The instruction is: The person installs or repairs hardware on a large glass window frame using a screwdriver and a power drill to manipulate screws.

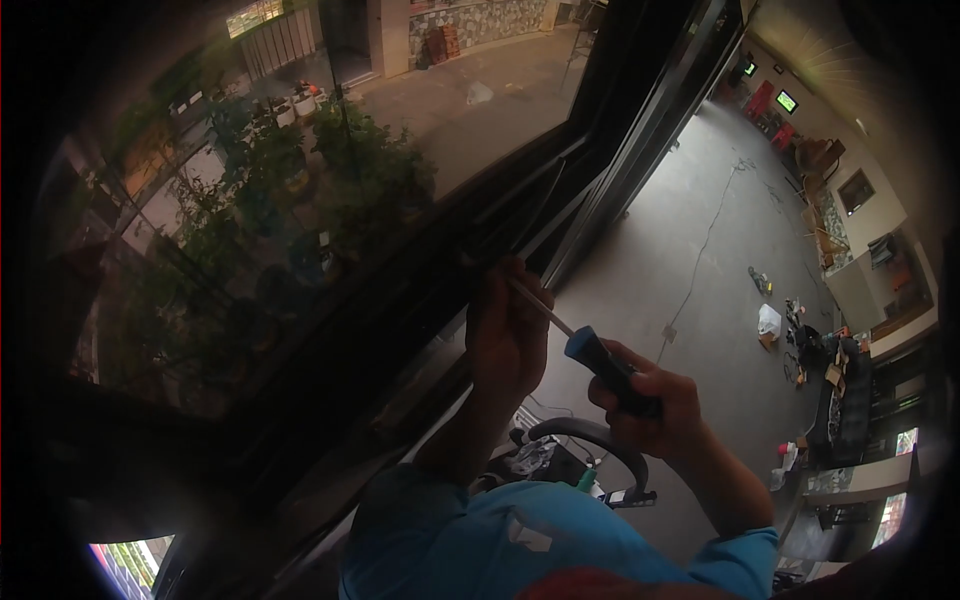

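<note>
My right hand (655, 400) is closed round the blue and black handle of a screwdriver (590, 350). Its metal shaft slants up and left to the fingers of my left hand (508, 335). Those fingers are curled in at the dark window frame (570, 190), by the tip of the shaft; whatever they pinch is hidden in shadow. A thin light strip (548, 228) runs along the frame just above the left fingertips. The screwdriver's tip cannot be made out behind the fingers.
Through the glass are potted plants (370, 160) and a paved yard. Below my hands stands a curved black handle (600, 435) with a green bottle (587, 478). A cable (705, 250) crosses the grey floor; a white bag (769, 320) and tools lie at the right.
</note>
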Demonstrator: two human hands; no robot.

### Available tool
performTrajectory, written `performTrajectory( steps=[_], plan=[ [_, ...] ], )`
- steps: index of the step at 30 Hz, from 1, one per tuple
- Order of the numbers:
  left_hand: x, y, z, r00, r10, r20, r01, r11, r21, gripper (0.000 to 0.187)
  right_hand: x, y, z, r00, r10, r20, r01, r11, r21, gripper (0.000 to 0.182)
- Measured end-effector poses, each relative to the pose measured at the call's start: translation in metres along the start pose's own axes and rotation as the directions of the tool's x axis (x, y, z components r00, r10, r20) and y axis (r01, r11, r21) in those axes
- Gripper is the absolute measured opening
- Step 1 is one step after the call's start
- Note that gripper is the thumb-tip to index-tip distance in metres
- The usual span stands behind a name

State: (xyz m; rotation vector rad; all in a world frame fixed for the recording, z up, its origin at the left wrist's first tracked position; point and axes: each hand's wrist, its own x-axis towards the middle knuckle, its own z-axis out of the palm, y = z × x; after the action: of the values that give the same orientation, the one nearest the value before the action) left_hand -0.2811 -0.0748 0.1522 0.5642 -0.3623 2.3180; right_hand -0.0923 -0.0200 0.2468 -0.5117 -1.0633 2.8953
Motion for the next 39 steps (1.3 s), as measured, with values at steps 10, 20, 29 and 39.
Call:
performTrajectory(
  steps=[10, 20, 29, 39],
  plan=[
    [-0.001, 0.001, 0.009, 0.999, -0.038, 0.020, 0.038, 0.999, 0.035, 0.025, 0.005, -0.007, -0.005, 0.971, 0.208, 0.118, -0.234, 0.929, 0.288, 0.060],
    [-0.002, -0.002, 0.021, 0.989, 0.017, -0.144, -0.007, 0.998, 0.065, 0.027, 0.005, -0.008, 0.010, 0.955, -0.295, 0.017, 0.183, 0.545, -0.819, 0.055],
    [-0.004, -0.004, 0.019, 0.958, 0.288, -0.003, -0.105, 0.361, 0.927, 0.028, 0.001, 0.005, 0.000, 0.731, -0.545, 0.412, 0.325, -0.254, -0.911, 0.048],
    [-0.004, -0.001, 0.016, 0.981, 0.083, -0.174, -0.018, 0.938, 0.345, 0.026, 0.001, 0.006, -0.009, 0.803, -0.551, 0.227, 0.411, 0.236, -0.881, 0.044]
  ],
)
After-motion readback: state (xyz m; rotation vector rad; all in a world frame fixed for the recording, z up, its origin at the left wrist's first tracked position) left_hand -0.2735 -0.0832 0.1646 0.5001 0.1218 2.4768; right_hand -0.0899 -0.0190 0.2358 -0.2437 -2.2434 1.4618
